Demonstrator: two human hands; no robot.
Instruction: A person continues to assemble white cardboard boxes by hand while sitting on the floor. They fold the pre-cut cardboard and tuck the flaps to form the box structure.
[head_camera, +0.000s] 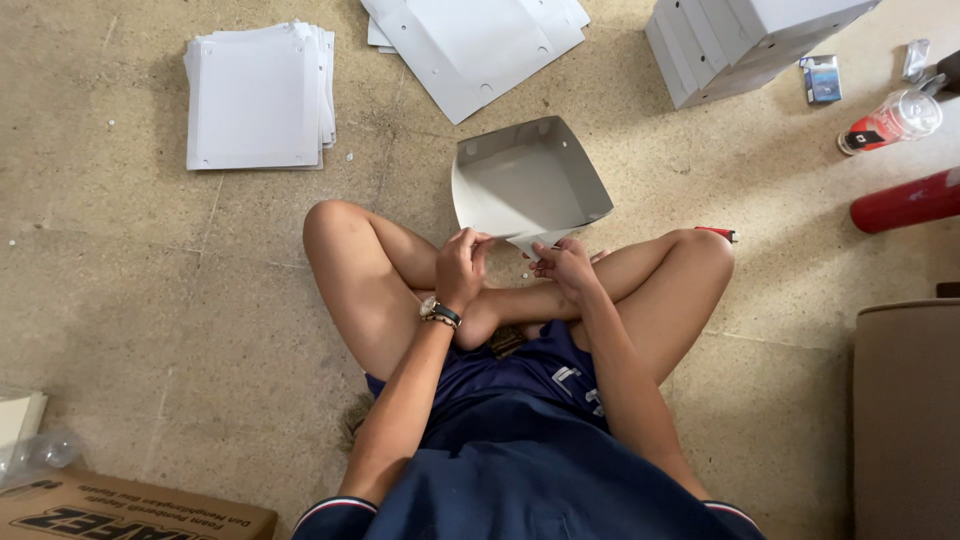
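I sit cross-legged on the floor and hold a half-folded grey-white cardboard box (525, 180) in front of my shins. My left hand (460, 265), with a watch on the wrist, pinches the box's near edge on the left. My right hand (565, 265) grips the same near edge on the right, where a flap points down. The box's walls curve upward and its open side faces me. Both hands are close together, just above my crossed legs.
A stack of flat white sheets (258, 98) lies at the far left, more flat sheets (475, 45) at the top middle, and folded boxes (735, 45) at the top right. A plastic bottle (892, 122), a red cylinder (905, 200) and a brown carton (120, 510) lie around.
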